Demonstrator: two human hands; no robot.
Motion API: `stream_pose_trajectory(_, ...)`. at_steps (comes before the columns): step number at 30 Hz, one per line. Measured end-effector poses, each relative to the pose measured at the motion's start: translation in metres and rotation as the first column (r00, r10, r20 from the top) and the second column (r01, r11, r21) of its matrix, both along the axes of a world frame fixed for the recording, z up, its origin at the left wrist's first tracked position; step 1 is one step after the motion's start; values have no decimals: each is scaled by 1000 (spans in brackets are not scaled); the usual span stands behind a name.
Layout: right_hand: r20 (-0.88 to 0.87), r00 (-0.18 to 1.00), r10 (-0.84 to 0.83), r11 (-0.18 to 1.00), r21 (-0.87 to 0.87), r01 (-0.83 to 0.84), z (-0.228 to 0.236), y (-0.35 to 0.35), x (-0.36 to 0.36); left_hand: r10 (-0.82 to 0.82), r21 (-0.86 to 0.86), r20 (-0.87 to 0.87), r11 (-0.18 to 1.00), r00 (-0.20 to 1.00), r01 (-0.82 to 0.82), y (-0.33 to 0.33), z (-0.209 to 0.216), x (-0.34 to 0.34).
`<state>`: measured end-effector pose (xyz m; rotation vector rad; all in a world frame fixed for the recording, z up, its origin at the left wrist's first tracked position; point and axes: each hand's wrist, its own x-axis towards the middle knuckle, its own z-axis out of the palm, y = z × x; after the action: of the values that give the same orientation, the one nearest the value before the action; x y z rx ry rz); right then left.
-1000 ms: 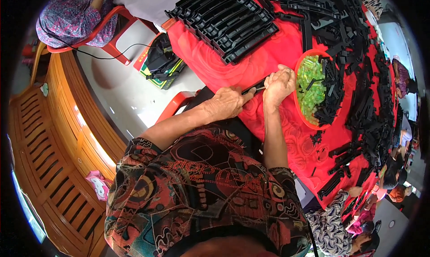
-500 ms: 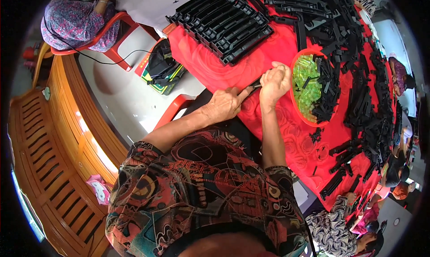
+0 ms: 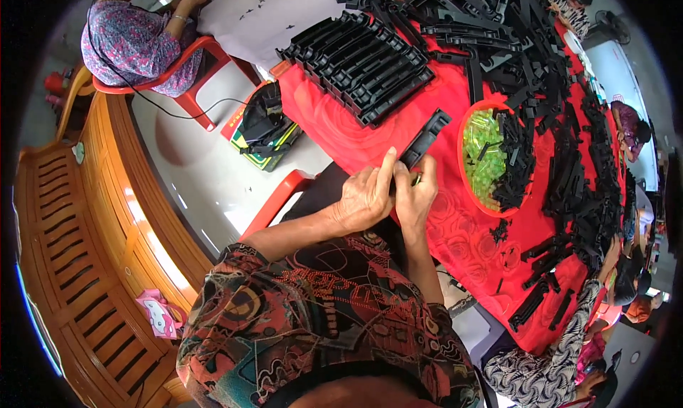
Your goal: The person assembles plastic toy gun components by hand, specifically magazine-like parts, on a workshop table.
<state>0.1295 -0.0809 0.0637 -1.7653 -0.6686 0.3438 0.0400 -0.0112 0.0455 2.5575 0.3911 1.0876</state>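
Pale lettering, too small to read, runs along the red side of the box (image 3: 276, 154) on the floor at left; beaded lettering crosses the shirt (image 3: 324, 294). The near-left edge of the red cloth (image 3: 340, 136) passes by the hands, with bare cloth reaching far left to the row of strips (image 3: 359, 70); at right, the bowl (image 3: 462, 172) narrows the room. The left hand (image 3: 366, 200) holds the near end of a black strip (image 3: 425, 139), which points far right past the fingertips. The right hand (image 3: 414, 200) curls against that end; its grip I cannot tell.
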Motion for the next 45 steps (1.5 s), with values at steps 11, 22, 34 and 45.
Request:
stream_pose_trajectory(11, 320, 947, -37, 999, 49, 22, 3, -8, -5, -417, -545, 13, 759, 909, 356, 18, 22, -14)
stream_pose_trajectory(22, 452, 880, 147, 979, -194, -63, -17, -13, -17, -272, -879, 380, 193, 884, 437, 66, 32, 27)
stream_pose_trajectory(34, -115, 989, 89, 996, -10, -91, -33, -12, -34, -25, -872, 490, -33, 872, 489, 34, 29, 28)
stream_pose_trajectory(45, -260, 950, 170, 976, 176, -127, -50, -34, -51, -110, -904, 374, 180, 921, 388, 3, 37, 2)
